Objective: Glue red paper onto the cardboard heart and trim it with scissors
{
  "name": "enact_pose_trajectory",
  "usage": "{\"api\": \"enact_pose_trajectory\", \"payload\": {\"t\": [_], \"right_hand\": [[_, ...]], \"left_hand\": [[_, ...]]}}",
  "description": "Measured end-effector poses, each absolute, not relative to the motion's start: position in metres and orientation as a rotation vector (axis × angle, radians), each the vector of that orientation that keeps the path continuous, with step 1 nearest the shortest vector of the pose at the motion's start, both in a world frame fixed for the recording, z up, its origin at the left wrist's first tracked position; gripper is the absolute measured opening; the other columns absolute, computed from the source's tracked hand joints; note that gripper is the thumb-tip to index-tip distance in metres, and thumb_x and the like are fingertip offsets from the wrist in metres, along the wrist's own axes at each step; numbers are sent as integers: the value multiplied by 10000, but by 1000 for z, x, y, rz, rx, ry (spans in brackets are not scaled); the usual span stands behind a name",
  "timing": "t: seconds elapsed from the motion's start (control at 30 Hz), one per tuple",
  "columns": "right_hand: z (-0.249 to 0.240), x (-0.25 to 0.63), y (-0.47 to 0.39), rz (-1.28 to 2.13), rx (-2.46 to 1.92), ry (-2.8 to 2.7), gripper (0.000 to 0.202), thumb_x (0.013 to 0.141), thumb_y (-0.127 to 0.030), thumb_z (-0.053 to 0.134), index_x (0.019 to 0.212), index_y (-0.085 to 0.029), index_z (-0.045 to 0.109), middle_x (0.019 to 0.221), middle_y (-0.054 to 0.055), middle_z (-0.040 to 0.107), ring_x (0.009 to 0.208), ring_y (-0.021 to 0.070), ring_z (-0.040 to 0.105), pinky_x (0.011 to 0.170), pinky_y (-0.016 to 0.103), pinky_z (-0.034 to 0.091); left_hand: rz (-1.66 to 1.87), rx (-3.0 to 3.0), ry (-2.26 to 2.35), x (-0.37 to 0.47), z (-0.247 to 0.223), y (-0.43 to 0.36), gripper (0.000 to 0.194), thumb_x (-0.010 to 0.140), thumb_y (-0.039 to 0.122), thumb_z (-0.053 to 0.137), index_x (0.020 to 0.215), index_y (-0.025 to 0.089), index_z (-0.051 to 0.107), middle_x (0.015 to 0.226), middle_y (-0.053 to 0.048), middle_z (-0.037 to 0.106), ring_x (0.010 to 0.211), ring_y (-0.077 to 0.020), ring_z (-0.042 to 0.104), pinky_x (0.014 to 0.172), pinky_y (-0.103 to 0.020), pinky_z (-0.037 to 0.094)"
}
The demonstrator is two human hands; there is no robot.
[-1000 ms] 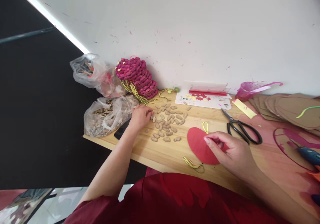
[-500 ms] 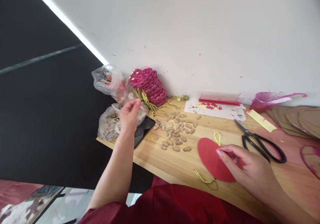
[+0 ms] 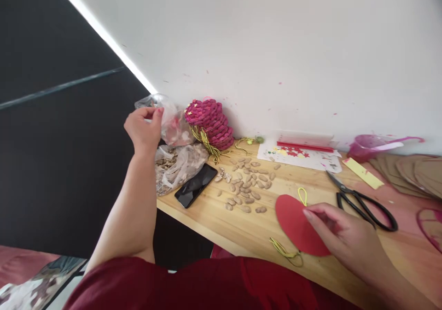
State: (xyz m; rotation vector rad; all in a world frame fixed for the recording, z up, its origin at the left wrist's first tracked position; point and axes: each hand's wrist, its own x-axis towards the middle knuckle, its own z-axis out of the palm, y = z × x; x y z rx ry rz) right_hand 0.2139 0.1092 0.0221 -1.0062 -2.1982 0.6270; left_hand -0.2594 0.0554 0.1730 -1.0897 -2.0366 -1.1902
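My left hand (image 3: pixel 144 128) is raised over the left end of the table, in front of a clear plastic bag (image 3: pixel 177 130). Its thumb and fingers are pinched together, and anything between them is too small to make out. My right hand (image 3: pixel 345 234) hovers at or rests on the right side of a red oval card (image 3: pixel 297 222), fingertips drawn together; what they hold is hidden. A yellow cord loop (image 3: pixel 302 195) sticks out at the card's top, and a yellow tassel (image 3: pixel 285 250) shows at its lower edge. Loose peanuts (image 3: pixel 246 208) lie spread left of the card.
Black-handled scissors (image 3: pixel 362 204) lie right of the card. A phone (image 3: pixel 195 185) and a bag of peanut shells (image 3: pixel 181 165) are at left. Behind stand stacked pink peanut ornaments (image 3: pixel 214 123), paper with stars (image 3: pixel 314 161), a pink cup (image 3: pixel 362 147) and brown card pieces (image 3: pixel 410 172).
My left hand has moved left and up, away from above the shell bag, uncovering the phone. My right hand stays at the red card. The view has shifted slightly.
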Motion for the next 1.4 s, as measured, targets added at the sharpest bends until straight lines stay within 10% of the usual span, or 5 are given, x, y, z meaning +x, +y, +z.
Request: {"api": "enact_pose_trajectory", "payload": {"t": [0.4, 1.4], "right_hand": [[29, 211, 102, 669, -999, -2183, 191, 903, -378, 627, 904, -217, 729, 832, 33, 765, 633, 166, 672, 587, 277, 532], [29, 210, 101, 755, -1033, -2197, 192, 926, -386, 604, 883, -230, 707, 752, -10, 711, 538, 115, 566, 542, 259, 460]], "left_hand": [[-402, -2077, -2281, -161, 41, 68, 259, 818, 123, 614, 980, 235, 782, 1033, -102, 764, 1072, -300, 637, 966, -460, 476], [-504, -2084, -2205, -153, 27, 74, 141, 887, 208, 655, 973, 227, 765, 997, -67, 764, 1020, -281, 626, 917, -438, 418]]}}
